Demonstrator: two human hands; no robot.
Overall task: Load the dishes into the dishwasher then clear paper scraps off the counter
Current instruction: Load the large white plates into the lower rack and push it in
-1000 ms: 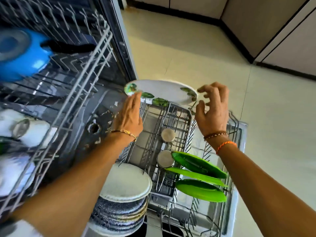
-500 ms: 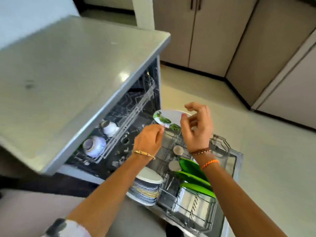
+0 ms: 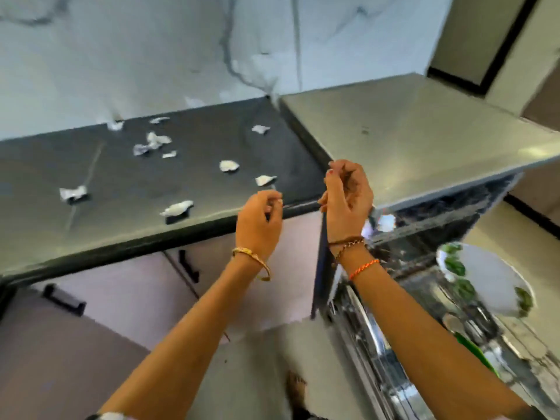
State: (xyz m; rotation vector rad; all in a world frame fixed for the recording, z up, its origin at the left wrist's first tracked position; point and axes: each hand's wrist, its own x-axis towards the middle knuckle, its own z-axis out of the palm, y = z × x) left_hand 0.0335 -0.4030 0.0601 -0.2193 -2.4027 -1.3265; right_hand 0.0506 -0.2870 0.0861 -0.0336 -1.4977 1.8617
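Note:
Several crumpled white paper scraps lie scattered over the dark counter. My left hand hovers at the counter's front edge with loosely curled fingers and holds nothing. My right hand is raised beside it, fingers loosely curled, also empty. At the lower right stands the open dishwasher, its lower rack pulled out. A white plate with green leaf print stands in that rack, and a green plate shows beside my right forearm.
The dishwasher's steel top adjoins the counter on the right. A marble wall rises behind the counter. Pale cabinet doors with black handles sit under the counter. Tiled floor lies below, with a foot on it.
Both hands left the leaf-print plate, which now stands in the lower rack, and rose to the counter edge. The view swung left and up from the dishwasher to the counter with scraps.

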